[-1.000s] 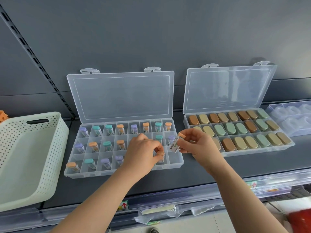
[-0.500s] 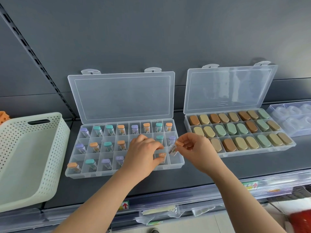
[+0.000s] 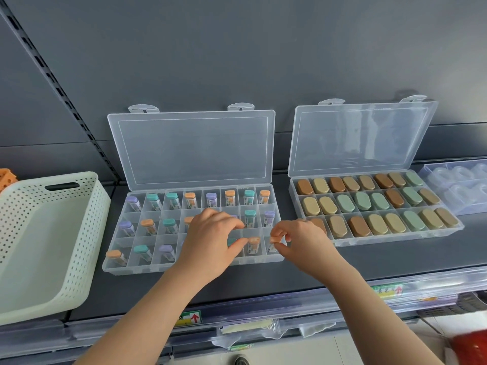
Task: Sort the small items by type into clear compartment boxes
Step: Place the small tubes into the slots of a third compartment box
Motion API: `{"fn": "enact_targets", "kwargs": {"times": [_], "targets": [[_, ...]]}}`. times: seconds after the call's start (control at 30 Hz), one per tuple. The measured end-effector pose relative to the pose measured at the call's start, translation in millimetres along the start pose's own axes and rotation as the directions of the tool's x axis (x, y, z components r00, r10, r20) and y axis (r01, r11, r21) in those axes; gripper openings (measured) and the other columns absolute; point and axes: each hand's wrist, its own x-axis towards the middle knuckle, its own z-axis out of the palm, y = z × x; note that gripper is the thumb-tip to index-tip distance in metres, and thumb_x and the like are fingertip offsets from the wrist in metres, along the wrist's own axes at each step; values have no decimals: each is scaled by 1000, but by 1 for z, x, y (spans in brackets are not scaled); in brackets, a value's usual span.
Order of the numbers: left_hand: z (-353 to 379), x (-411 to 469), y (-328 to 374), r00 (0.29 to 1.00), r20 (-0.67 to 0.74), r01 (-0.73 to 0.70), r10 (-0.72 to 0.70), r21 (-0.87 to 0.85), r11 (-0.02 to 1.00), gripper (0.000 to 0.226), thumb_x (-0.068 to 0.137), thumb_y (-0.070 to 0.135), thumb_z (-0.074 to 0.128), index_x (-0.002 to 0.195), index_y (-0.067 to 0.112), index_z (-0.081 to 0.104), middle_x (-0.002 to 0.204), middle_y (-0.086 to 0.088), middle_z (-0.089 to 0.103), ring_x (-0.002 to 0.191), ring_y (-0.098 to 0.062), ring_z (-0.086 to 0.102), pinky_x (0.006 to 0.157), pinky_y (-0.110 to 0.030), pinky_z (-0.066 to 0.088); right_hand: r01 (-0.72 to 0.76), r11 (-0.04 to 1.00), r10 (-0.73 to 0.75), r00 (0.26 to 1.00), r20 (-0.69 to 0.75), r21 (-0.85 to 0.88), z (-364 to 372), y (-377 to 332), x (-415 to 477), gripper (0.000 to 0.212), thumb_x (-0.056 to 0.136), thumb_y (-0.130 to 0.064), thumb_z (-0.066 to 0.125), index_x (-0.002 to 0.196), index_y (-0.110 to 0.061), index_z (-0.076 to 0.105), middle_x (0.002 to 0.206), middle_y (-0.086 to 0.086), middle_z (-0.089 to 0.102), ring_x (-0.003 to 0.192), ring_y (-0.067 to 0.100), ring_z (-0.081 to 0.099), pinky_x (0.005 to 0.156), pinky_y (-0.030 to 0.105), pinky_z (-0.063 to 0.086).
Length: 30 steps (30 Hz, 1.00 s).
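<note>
Pinched at the cap by right hand fingers: small orange-capped clear plastic tube, in the front right cell of the open clear plastic compartment box. Likely light, stiff, slick, best taken by the cap. Left hand fingers curled beside the neighbouring orange-capped tube, hold unclear; one capped tube per visible cell elsewhere.

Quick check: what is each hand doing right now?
Left hand: curled, thumb touching the orange-capped vial beside it; grip cannot be told.
Right hand: pinching a second orange-capped vial.

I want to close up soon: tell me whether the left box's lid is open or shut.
Open. The lid stands up behind the box, its compartments uncovered.
</note>
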Motion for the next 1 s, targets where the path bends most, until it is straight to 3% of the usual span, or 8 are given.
{"fn": "enact_targets", "kwargs": {"times": [0.17,0.33,0.57,0.67,0.77,0.9,1.0], "targets": [[-7,-7,-4,999,-45,16,-17,-20,1000,36,89,47,57,120,30,63,123,14,61,116,-13,46,99,-31,32,33,999,-32,999,-40,28,-9,-9,-1,33,90,-33,62,122,-27,62,119,-10,65,104,7,60,86,23,51],[-29,-27,-24,988,-148,45,-49,-30,999,32,88,45,60,113,27,67,113,12,66,110,-15,51,93,-31,35,148,977,-126,981,-147,155,-11,-51,5,34,91,-33,60,124,-24,62,122,-8,65,108,8,61,94,27,51],[-87,-90,-98,926,-295,228,-235,-59,972,26,84,35,68,106,22,69,105,8,66,102,-16,54,84,-29,42,265,903,-253,964,-80,337,20,-150,28,39,91,-32,60,125,-12,59,121,2,63,111,16,58,96,31,48],[-111,-124,-145,875,-320,365,-364,-58,929,30,85,36,67,111,20,67,111,4,64,106,-20,55,87,-33,44,234,886,-246,969,-20,399,40,-199,37,36,91,-33,59,112,-3,58,107,12,64,99,29,60,90,44,50],[-134,-159,-192,803,-318,511,-505,-73,857,40,87,37,64,121,17,62,122,0,61,114,-22,53,93,-37,44,146,880,-197,978,68,453,61,-250,46,27,92,-32,56,89,-5,51,77,12,51,67,27,50,68,35,48],[-150,-195,-240,720,-244,665,-649,-26,747,56,89,45,57,134,14,49,131,-6,54,119,-24,50,93,-40,46,28,895,-106,983,150,446,92,-296,66,29,93,-33,53,75,-17,37,62,-2,38,52,15,39,52,24,34],[-149,-205,-262,691,-177,709,-701,-25,705,51,90,45,57,129,13,50,123,-5,54,108,-22,55,82,-35,47,-27,899,-51,985,166,437,113,-315,75,23,94,-33,53,98,-14,42,75,-5,50,64,13,50,53,23,38]]}}
